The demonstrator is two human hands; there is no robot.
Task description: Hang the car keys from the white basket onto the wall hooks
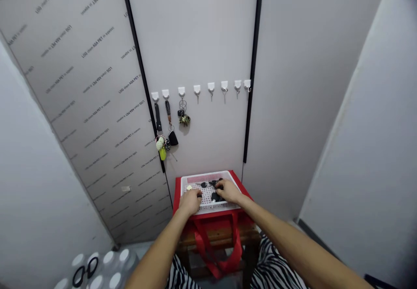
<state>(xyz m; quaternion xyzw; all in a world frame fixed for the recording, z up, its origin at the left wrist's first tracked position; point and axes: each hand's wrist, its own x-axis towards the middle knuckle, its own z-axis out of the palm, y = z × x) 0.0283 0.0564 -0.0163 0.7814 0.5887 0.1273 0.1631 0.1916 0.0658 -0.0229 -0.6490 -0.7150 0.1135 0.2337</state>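
A white plastic basket (208,210) with slotted sides holds several black keys (215,196), small metal rings and a pale yellow piece (189,187). Inside its left front part is my left hand (190,201), fingers curled around something small and dark that is mostly hidden. My right hand (227,191) reaches over the right side, its thumb and fingers closed on dark keys in the pile. Those fingers cover part of the keys.
Several white hooks (211,86) run across the cabinet panel; key sets (184,119) hang on the left ones. Under the basket lies a red bag (177,193) on a wooden stool (215,236). White-capped bottles (109,258) stand at lower left.
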